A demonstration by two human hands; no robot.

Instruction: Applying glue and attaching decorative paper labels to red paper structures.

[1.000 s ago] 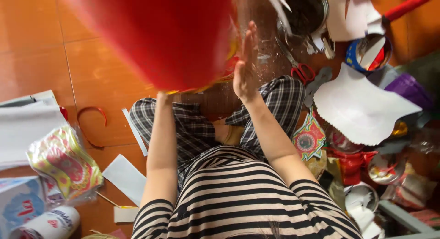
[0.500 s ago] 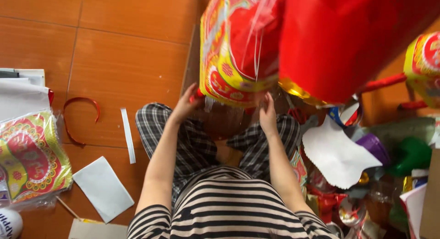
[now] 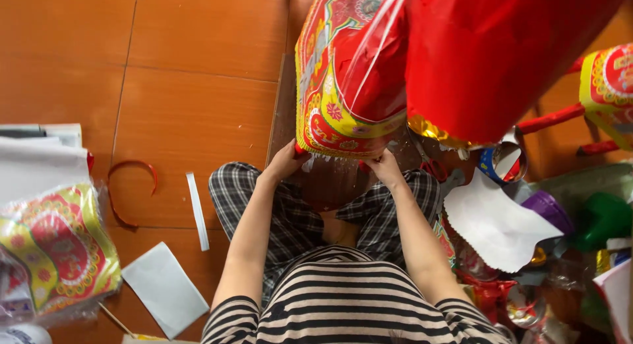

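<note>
Left hand (image 3: 285,162) and right hand (image 3: 384,167) each grasping the lower rim of a red-and-yellow patterned lantern (image 3: 343,74) held up above the lap, wooden board (image 3: 285,113) beneath, white paper (image 3: 496,223) right, floor (image 3: 184,87) around

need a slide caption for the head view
Seated person's left hand and right hand grip the lower rim of a red-and-yellow patterned paper drum above an orange tiled floor.
</note>
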